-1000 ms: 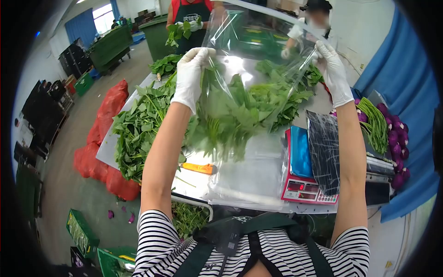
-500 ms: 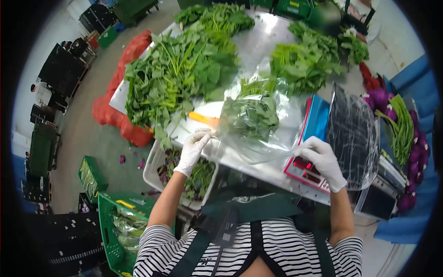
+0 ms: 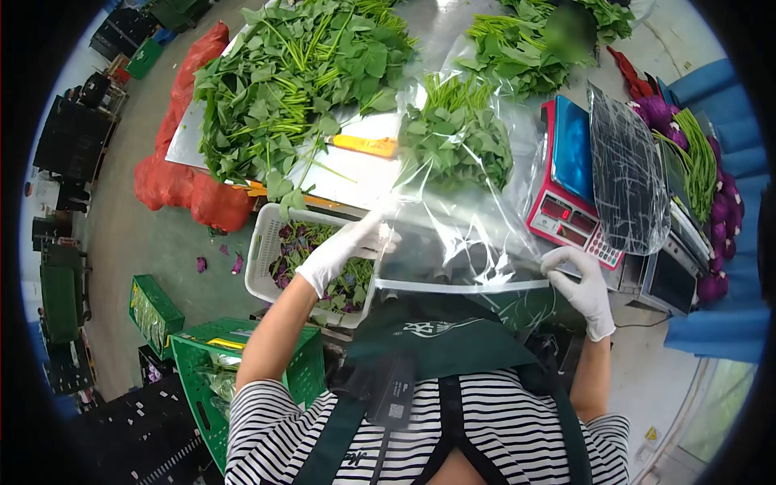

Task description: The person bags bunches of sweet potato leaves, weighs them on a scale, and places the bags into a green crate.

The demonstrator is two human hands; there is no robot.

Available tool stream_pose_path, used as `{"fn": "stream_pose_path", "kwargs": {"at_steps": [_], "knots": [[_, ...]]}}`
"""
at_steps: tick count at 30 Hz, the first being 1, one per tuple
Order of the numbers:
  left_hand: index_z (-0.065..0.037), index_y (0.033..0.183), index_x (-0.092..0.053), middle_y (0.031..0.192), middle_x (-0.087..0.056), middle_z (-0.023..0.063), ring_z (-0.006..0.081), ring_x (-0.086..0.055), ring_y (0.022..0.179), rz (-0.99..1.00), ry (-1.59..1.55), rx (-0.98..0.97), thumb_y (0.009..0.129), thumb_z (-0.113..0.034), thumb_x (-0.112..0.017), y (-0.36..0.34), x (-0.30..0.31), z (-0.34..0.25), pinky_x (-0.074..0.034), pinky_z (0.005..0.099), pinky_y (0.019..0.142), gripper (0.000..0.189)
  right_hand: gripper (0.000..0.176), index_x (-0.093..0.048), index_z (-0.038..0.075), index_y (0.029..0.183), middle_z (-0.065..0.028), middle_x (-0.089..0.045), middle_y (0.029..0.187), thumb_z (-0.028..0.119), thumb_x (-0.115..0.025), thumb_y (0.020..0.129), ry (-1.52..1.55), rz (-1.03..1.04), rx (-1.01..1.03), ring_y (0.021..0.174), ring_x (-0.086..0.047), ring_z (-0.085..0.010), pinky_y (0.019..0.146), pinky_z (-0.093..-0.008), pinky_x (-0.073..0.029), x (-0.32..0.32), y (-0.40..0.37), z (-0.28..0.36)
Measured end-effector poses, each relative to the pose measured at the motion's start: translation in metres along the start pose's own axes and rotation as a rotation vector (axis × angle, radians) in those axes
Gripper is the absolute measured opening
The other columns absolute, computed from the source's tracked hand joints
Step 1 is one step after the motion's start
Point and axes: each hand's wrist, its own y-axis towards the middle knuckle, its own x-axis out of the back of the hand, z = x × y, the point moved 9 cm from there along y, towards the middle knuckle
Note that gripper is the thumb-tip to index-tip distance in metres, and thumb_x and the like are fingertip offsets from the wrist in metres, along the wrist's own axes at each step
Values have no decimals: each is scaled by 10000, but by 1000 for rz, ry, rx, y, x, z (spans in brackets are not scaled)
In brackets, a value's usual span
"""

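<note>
At the near edge of the steel bench (image 3: 349, 183), a clear plastic bag (image 3: 465, 238) lies with a bunch of green leafy stalks (image 3: 457, 145) in its far end. The white-gloved left hand (image 3: 343, 250) is closed on the bag's left mouth corner. The white-gloved right hand (image 3: 584, 287) pinches the right corner, and the mouth is stretched between them. A red digital scale (image 3: 566, 190) stands just right of the bag, and an orange-handled knife (image 3: 364, 146) lies to its left.

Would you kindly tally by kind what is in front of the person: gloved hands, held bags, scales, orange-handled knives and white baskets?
2 gloved hands: left hand, right hand
1 clear bag of greens
1 red scale
1 orange-handled knife
1 white basket
Total: 6
</note>
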Motion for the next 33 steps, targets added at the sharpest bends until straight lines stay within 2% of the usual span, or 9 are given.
{"fn": "stream_pose_path", "kwargs": {"at_steps": [3,5,9,12,15,20,22,25,33], "knots": [[-50,1010,-655,952,-682,52,120,-630,841,116,241,54,913,-492,-518,0,-3,1,-481,267,813,473,127,-609,-3,860,-60,-641,845,-8,-642,737,-11,-110,14,816,-623,-139,772,-268,-492,-4,-6,28],[-88,930,-670,879,-686,10,79,-625,782,138,146,64,905,-328,-602,-4,-8,2,-486,219,738,251,124,-611,-6,869,-53,-637,846,-1,-648,751,-3,-155,82,808,-618,-130,760,-265,-491,-24,-4,58],[-94,912,-679,870,-686,2,66,-597,746,201,224,68,889,-299,-626,-13,-13,14,-482,218,730,213,157,-629,17,905,-69,-643,900,29,-677,755,-15,21,257,837,-619,-177,746,-285,-480,-97,16,86],[-89,883,-682,845,-685,-1,66,-569,706,207,245,77,896,-293,-611,-20,-15,19,-469,218,700,216,162,-626,83,884,-67,-613,856,135,-704,753,-130,13,403,793,-610,-245,695,-332,-485,-142,25,100],[-89,876,-684,835,-685,-1,70,-568,695,203,303,87,889,-300,-613,-18,-10,29,-467,219,690,224,182,-609,112,848,-42,-566,819,215,-714,741,-366,-39,609,768,-569,-234,671,-343,-458,-176,26,107],[-81,839,-672,798,-676,3,79,-573,670,180,358,70,878,-255,-613,-18,-13,27,-463,223,666,188,184,-583,128,819,-26,-529,799,224,-709,726,-438,-89,667,747,-542,-213,645,-343,-429,-199,23,106],[-51,824,-693,664,-591,14,86,-530,634,155,300,-36,848,-289,-585,-23,-17,17,-397,226,583,262,180,-571,133,808,-20,-518,794,213,-704,717,-503,-123,703,736,-535,-198,644,-326,-410,-204,21,107],[-58,819,-653,715,-629,7,91,-570,649,172,315,-7,892,-190,-590,-18,-13,23,-468,236,649,163,181,-563,125,796,-23,-519,791,205,-701,711,-532,-142,741,733,-535,-198,659,-325,-409,-206,17,112],[-41,779,-650,728,-652,23,85,-554,631,98,334,6,890,-155,-593,-15,-5,31,-468,236,643,169,167,-556,122,769,-24,-540,758,155,-695,683,-624,-154,752,732,-555,-198,714,-337,-418,-213,6,107]]}}
